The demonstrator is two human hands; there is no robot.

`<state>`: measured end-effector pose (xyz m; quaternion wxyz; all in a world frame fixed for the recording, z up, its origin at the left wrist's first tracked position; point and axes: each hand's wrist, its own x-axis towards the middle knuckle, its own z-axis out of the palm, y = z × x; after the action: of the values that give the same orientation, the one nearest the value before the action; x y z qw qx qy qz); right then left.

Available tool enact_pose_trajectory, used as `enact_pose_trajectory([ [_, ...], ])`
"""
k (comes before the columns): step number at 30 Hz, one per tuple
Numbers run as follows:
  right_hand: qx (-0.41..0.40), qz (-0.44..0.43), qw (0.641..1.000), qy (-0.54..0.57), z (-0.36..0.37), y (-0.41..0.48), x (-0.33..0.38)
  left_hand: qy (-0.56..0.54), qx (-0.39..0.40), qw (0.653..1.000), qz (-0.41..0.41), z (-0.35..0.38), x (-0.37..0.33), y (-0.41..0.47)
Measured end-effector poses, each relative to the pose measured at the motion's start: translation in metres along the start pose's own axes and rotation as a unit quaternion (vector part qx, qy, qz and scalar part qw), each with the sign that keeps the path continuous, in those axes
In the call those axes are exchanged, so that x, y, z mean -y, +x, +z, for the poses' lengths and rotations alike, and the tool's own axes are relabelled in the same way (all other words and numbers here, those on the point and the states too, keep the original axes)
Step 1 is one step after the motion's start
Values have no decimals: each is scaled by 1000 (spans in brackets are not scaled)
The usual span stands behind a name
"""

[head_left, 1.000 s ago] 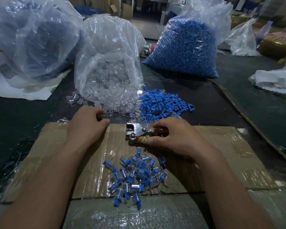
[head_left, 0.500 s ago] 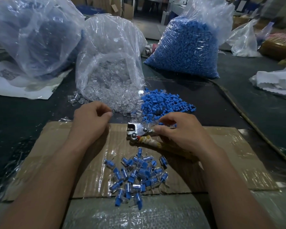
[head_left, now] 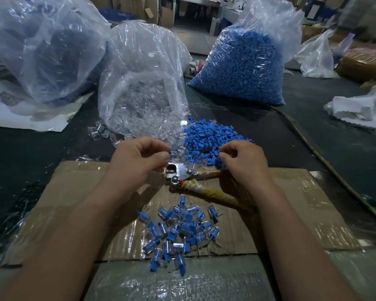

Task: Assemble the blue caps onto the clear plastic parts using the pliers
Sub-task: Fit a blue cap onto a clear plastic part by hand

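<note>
Clear plastic part (head_left: 174,153) appears pinched between thumb and fingertips of left hand (head_left: 139,161); right hand (head_left: 244,161) is curled at the edge of the loose blue caps (head_left: 206,135), and whether anything is pinched cannot be told; pliers (head_left: 182,173), with bare metal head and tape-wrapped handle, are seen ungripped on glossy taped cardboard (head_left: 74,192) between the hands; a small heap of assembled pieces (head_left: 178,231) is piled at 6 o'clock; crinkled film bags, the clear-parts bag (head_left: 139,94) at 11 and the blue-cap bag (head_left: 243,68) at 1, are well filled, so most work is judged undone.

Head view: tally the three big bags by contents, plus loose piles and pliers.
Clear parts bag: 1
Blue caps bag: 1
Bag of unclear contents: 1
Loose blue caps pile: 1
Assembled pile: 1
Pliers: 1
Total: 6
</note>
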<state>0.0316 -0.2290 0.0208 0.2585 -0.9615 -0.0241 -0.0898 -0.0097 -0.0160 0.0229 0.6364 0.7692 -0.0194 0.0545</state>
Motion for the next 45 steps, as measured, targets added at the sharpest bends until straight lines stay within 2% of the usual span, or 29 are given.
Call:
enact_pose_trajectory([
  [7, 75, 5, 994, -84, 7, 7, 5, -8, 3, 1000, -2, 3, -4, -1],
  [15, 94, -7, 995, -40, 10, 6, 5, -6, -13, 1000, -4, 3, -2, -1],
  [24, 25, -21, 997, 73, 8, 3, 3, -12, -6, 1000, 1, 3, -2, 0],
  [33, 44, -27, 996, 78, 12, 2, 4, -22, -1, 1000, 2, 2, -3, 0],
  [45, 57, -56, 997, 14, 13, 2, 6, -22, 7, 1000, -3, 4, -3, -1],
])
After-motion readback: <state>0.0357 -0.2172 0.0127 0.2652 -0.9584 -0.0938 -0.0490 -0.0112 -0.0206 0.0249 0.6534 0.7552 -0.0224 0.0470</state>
